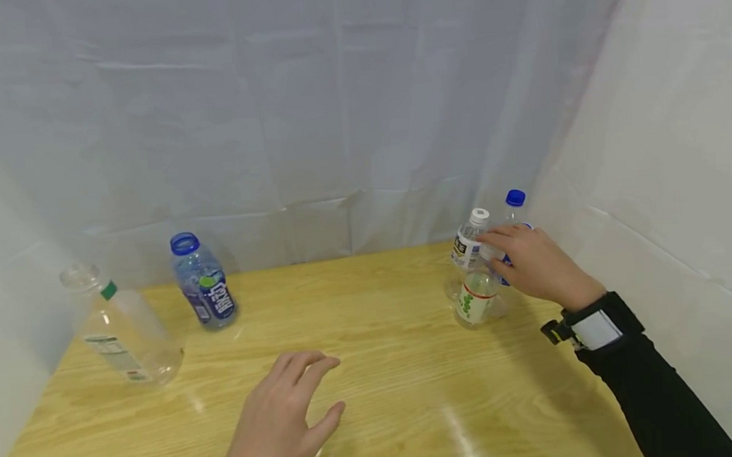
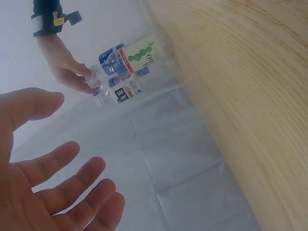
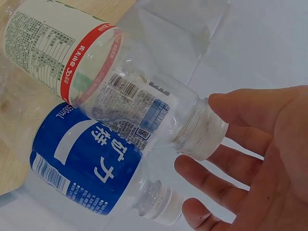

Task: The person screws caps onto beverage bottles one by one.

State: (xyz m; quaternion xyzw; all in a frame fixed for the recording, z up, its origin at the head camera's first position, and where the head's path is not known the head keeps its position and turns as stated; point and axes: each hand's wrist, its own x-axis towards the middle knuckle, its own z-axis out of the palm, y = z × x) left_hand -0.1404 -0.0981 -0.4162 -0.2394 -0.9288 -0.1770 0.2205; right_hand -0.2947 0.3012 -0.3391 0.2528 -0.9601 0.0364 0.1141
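Observation:
At the right, my right hand (image 1: 537, 262) has its thumb and fingers around the top of a clear plastic bottle (image 1: 477, 295) with a pale green label and red band. In the right wrist view the thumb (image 3: 245, 108) lies against the ridged top (image 3: 208, 130) of that bottle. Behind it stand a white-capped bottle (image 1: 463, 250) and a blue-capped bottle (image 1: 515, 200) with a blue label, partly hidden by the hand. My left hand (image 1: 277, 415) hovers over the front of the table, fingers loosely bent and apart, holding nothing.
A blue-tinted bottle (image 1: 207, 285) with an uncapped blue mouth stands at the back left of the wooden table (image 1: 379, 412). Left of it is a large clear bottle (image 1: 121, 330), also uncapped. White sheeting (image 1: 301, 120) hangs behind the table and at both sides.

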